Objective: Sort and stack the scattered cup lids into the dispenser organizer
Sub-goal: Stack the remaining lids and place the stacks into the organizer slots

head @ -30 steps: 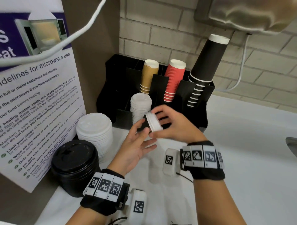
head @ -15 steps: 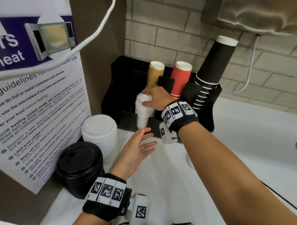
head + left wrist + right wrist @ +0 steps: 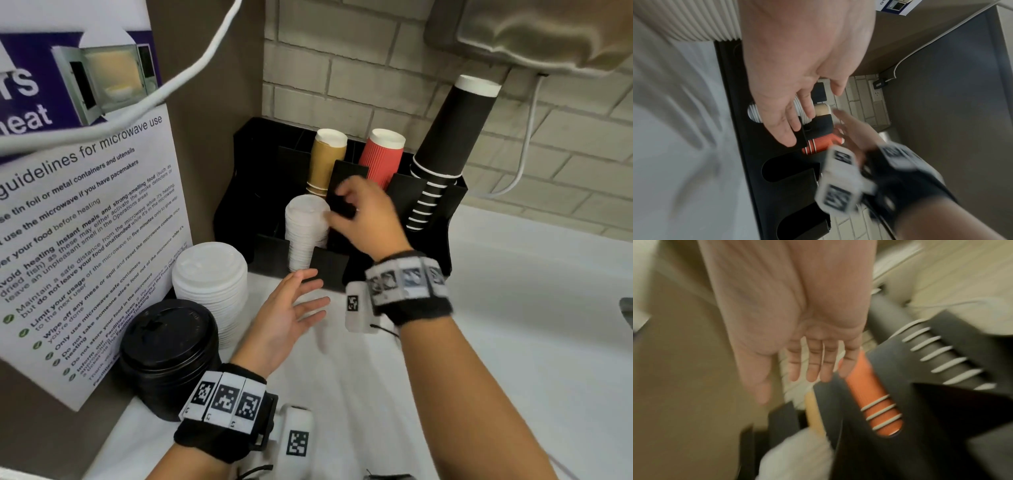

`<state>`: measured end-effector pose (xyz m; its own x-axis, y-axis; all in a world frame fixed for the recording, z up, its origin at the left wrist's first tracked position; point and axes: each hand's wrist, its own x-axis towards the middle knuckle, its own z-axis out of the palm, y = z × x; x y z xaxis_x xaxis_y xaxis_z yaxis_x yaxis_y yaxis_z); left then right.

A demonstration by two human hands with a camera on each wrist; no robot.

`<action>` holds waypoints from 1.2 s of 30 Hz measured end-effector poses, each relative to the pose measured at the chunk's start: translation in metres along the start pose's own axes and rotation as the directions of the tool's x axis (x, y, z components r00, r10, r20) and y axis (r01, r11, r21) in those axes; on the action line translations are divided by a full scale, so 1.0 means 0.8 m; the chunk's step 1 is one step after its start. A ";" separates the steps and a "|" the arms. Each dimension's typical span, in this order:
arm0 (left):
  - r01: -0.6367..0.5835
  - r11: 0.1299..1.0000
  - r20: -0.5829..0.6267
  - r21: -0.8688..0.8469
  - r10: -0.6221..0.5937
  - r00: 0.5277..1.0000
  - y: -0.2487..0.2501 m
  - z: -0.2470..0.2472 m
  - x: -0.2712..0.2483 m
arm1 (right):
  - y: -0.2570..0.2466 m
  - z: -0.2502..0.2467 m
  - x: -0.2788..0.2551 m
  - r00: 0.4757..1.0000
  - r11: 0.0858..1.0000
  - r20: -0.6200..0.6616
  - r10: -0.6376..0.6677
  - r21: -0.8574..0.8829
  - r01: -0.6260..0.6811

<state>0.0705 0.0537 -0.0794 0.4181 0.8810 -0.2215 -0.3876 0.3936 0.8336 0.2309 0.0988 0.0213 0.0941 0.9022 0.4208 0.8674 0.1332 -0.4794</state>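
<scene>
far left: printed microwave guidelines poster (image 3: pixel 85 219). beside it on the white counter (image 3: pixel 513 342), a stack of black plastic cup lids (image 3: pixel 168 356) and a stack of large white plastic cup lids (image 3: pixel 210 284), both outside the black plastic dispenser organizer (image 3: pixel 435 219). left hand (image 3: pixel 286 318) palm up, fingers spread, holding nothing. stack of small white cup lids (image 3: pixel 305 233) sits in a front organizer slot. right hand (image 3: pixel 363 214) just beside its top, fingers straight, empty. tan, red, black paper cups behind.
</scene>
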 end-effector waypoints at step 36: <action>-0.079 0.995 0.366 0.060 0.052 0.929 0.001 0.018 -0.022 | 0.009 -0.049 -0.124 0.856 0.882 0.514 0.055 0.377 -0.283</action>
<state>0.0747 0.0346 -0.0674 0.6690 0.7429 0.0229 -0.3697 0.3059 0.8774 0.2467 -0.0059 0.0061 -0.1226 0.9905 -0.0624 0.5543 0.0162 -0.8322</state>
